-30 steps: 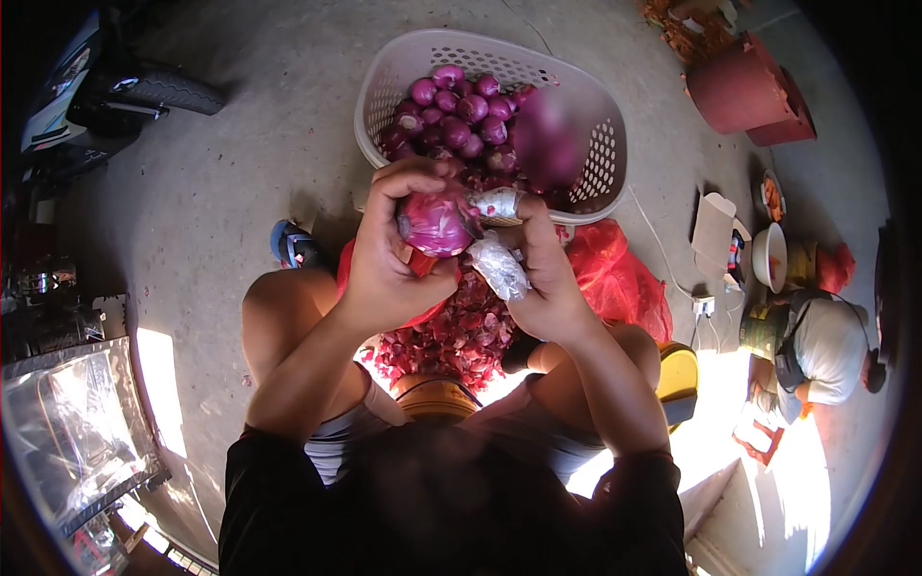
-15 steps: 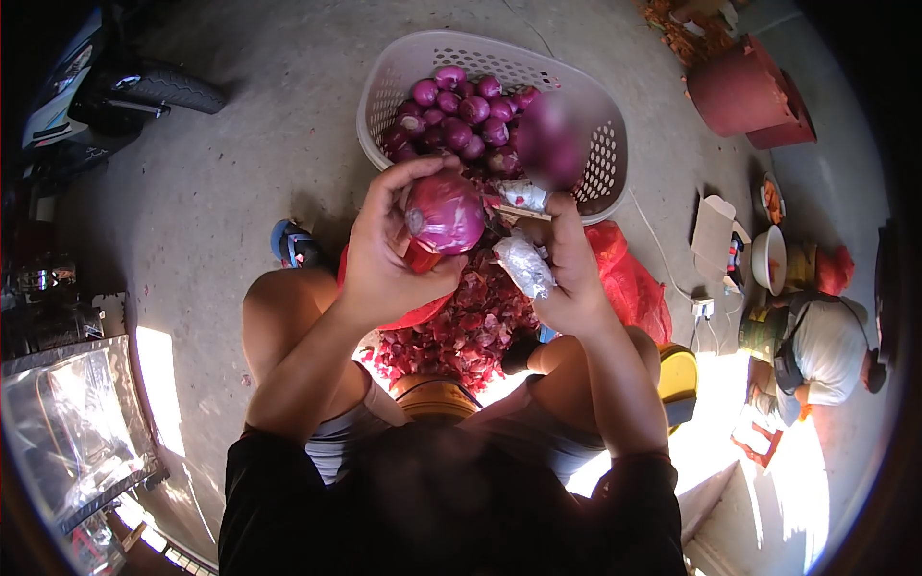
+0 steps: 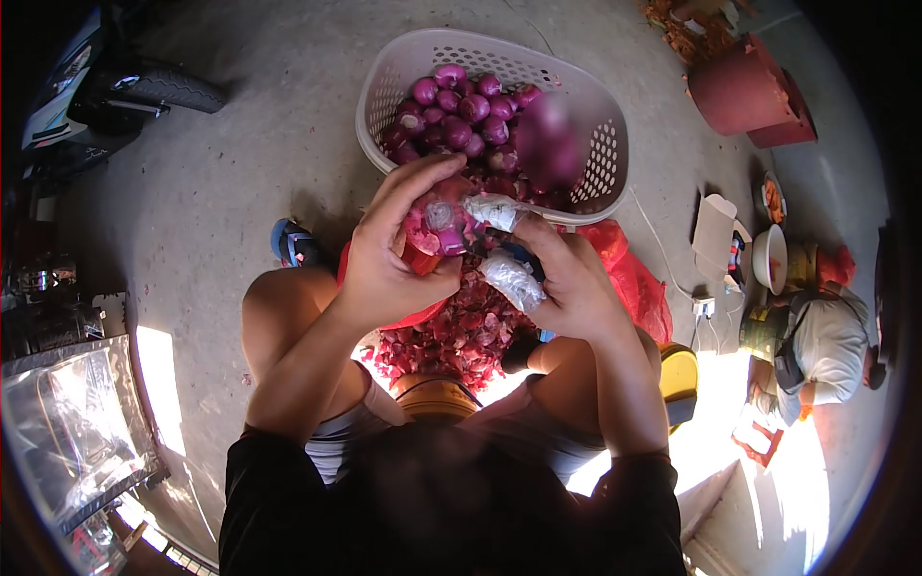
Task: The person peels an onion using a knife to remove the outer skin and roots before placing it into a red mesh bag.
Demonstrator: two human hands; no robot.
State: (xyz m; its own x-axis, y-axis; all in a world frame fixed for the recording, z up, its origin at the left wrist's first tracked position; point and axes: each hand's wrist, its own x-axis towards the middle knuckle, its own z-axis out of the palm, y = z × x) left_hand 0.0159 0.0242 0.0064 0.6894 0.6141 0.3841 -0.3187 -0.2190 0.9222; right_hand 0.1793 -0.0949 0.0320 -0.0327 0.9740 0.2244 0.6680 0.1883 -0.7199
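Observation:
My left hand (image 3: 379, 245) is wrapped round a red onion (image 3: 446, 236), whose pale round end faces up. Close against the onion's right side is my right hand (image 3: 571, 274), its thumb and forefinger covered in silver wrapping (image 3: 514, 280). Its fingers are closed on a small knife, mostly hidden now between the fingers and the onion. Below both hands lies a heap of loose red onion skins (image 3: 451, 341). Just beyond them stands a pale plastic basket (image 3: 379, 91) holding many smooth purple onions (image 3: 473, 108); a blurred patch hides its right part.
A red mesh bag (image 3: 634, 288) lies beside my right knee. Off to the right are a white bowl (image 3: 768, 259), an open carton (image 3: 713, 235) and another person (image 3: 826, 346) bent low. Red tubs (image 3: 744, 86) stand at upper right, a motorbike wheel (image 3: 178, 88) at upper left.
My right hand has moved left and up against the onion. The onion has turned, so its pale end now shows, and the knife is no longer clearly visible.

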